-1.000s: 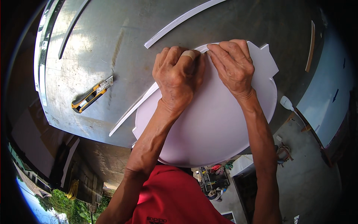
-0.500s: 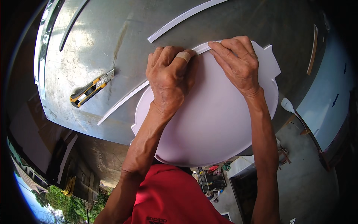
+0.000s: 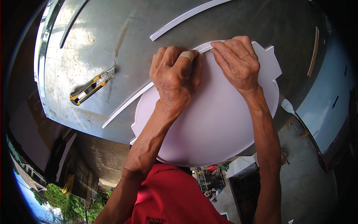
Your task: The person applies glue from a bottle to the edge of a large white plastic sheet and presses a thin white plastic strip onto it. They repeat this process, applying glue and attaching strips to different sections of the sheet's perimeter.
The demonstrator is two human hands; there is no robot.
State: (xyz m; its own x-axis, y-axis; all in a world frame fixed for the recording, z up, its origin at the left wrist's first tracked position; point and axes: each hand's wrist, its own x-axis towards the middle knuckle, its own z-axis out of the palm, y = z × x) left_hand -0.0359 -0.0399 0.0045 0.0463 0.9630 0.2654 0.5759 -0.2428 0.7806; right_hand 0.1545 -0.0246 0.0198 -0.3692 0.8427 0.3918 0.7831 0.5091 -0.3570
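A white rounded panel (image 3: 212, 119) with tabs jutting from its edge lies before me at the table's near side. Along its far edge runs a thin white strip (image 3: 126, 107), whose free end sticks out to the left past the panel. My left hand (image 3: 173, 78), a bandage round one finger, is closed over the strip, its fingertips partly hidden. To the right, my right hand (image 3: 238, 61) pinches the strip against the panel's far rim with thumb and fingers.
A yellow and black utility knife (image 3: 92, 86) rests on the grey metal table (image 3: 123, 71), left of my hands. Another white strip (image 3: 186, 18) lies beyond the panel. Dark and white strips (image 3: 71, 26) lie far left; a narrow brown-edged strip (image 3: 313, 52) lies right.
My left hand has shifted slightly right along the panel's edge, and the strip's free left end has swung a little nearer the panel. My right hand has barely moved, still pinching the strip.
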